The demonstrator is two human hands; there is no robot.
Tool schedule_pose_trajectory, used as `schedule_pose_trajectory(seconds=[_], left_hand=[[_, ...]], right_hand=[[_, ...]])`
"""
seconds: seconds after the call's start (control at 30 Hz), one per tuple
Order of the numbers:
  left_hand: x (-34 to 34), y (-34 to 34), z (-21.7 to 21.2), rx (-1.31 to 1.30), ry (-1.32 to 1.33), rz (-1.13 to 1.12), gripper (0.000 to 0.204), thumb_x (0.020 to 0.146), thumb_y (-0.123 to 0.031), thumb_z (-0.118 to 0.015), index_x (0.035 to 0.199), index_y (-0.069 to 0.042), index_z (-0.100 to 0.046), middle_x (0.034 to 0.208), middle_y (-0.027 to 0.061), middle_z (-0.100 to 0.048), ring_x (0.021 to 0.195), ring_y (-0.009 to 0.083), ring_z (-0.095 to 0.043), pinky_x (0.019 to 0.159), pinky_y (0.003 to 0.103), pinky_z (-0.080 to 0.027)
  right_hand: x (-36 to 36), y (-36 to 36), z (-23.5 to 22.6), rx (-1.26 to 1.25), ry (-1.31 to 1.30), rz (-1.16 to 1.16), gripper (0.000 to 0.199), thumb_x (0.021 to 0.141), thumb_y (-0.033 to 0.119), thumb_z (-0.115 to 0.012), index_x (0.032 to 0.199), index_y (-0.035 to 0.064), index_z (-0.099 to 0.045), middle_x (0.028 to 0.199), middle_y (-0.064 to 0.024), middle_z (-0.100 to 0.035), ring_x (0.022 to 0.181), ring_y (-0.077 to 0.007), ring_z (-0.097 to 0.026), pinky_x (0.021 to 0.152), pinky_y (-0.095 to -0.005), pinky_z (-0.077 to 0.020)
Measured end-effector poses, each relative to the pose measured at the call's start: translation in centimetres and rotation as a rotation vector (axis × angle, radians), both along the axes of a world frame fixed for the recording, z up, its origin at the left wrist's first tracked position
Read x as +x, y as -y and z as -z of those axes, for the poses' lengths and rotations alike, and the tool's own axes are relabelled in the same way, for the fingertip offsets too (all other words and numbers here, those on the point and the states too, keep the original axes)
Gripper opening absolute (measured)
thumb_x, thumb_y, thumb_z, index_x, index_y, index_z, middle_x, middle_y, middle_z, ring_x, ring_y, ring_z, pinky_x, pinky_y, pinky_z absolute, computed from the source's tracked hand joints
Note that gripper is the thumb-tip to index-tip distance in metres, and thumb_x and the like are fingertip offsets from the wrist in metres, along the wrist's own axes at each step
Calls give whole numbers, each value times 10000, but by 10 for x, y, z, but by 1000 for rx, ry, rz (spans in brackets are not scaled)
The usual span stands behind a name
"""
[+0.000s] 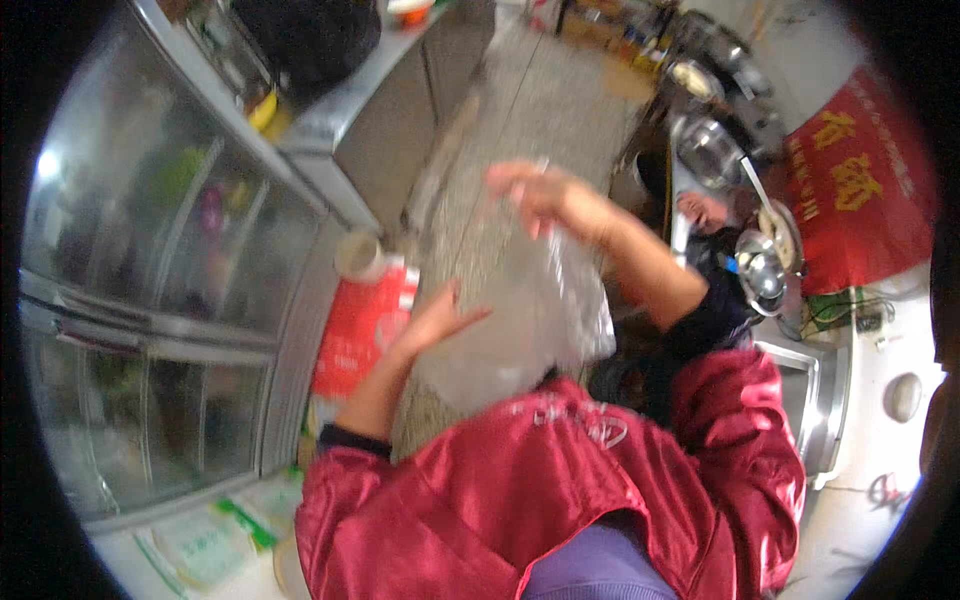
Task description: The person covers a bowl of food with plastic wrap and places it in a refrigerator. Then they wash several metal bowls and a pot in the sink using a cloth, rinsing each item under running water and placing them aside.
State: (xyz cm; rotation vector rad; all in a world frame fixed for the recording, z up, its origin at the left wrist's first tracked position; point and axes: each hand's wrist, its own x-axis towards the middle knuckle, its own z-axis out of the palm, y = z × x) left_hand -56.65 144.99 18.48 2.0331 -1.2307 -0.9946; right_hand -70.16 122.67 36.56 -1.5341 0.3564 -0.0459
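Observation:
A clear plastic bag (530, 310) hangs in front of my body, thin and see-through, spread wide toward the bottom. My right hand (550, 198) is raised at the bag's upper end with its fingers bent around the film; motion blurs the fingertips. Lower and to the left, my left hand (435, 322) is held beside the bag's left edge. Its thumb and fingers are apart and nothing is in them. Whether the fingertips brush the bag cannot be made out.
At left stands a glass-door cabinet (160, 330). A red box (360, 335) and a pale round tub (359, 256) are beside it. Metal bowls (710, 150) and pans line the right-hand counter. A steel counter (385, 130) juts out ahead, above the tiled floor (530, 110).

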Motion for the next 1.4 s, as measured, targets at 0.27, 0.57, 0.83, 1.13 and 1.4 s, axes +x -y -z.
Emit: schedule_pose_trajectory(seconds=[0.27, 0.57, 0.83, 1.13, 1.4], left_hand=[[76, 74, 9, 215, 152, -186, 792, 731, -586, -700, 1169, 63, -577, 1122, 256, -622, 1054, 325, -614, 902, 412, -472], [165, 206, 30, 169, 27, -470, 271, 862, -285, -633, 883, -18, -672, 718, 91, -647, 641, 177, -619, 595, 337, -489], [228, 391, 28, -127, -723, -646, 178, 934, -154, -526, 1011, -46, -645, 703, 7, -563, 631, 99, -527, 570, 240, -423], [355, 618, 32, -487, -1513, -731, 265, 960, -117, -512, 1186, 19, -535, 713, 28, -548, 635, 111, -526, 666, 266, -513], [433, 780, -61, -285, -1259, -241, 282, 981, -207, -472, 1200, -37, -523, 922, 89, -613, 478, 63, -428, 396, 161, -330]], right_hand=[[77, 180, 45, 194, 241, 100, 431, 934, 303, -502, 1235, 0, -562, 1079, -78, -634, 716, -99, -525, 640, -225, -406], [91, 368, 73, 127, -152, 8, 514, 917, 273, -578, 1359, 48, -439, 726, -77, -633, 596, -124, -595, 499, -240, -443], [96, 517, 163, -233, -634, 62, 269, 888, 265, -620, 965, 8, -590, 661, -83, -632, 503, -141, -585, 416, -262, -413], [164, 695, 169, 390, -319, 413, 308, 935, 288, -562, 707, 81, -543, 760, -66, -588, 533, -96, -490, 373, -194, -286], [240, 837, 93, 802, 319, 569, 300, 934, 245, -529, 1104, 5, -584, 1125, -277, -591, 411, -79, -384, 355, -172, -322]])
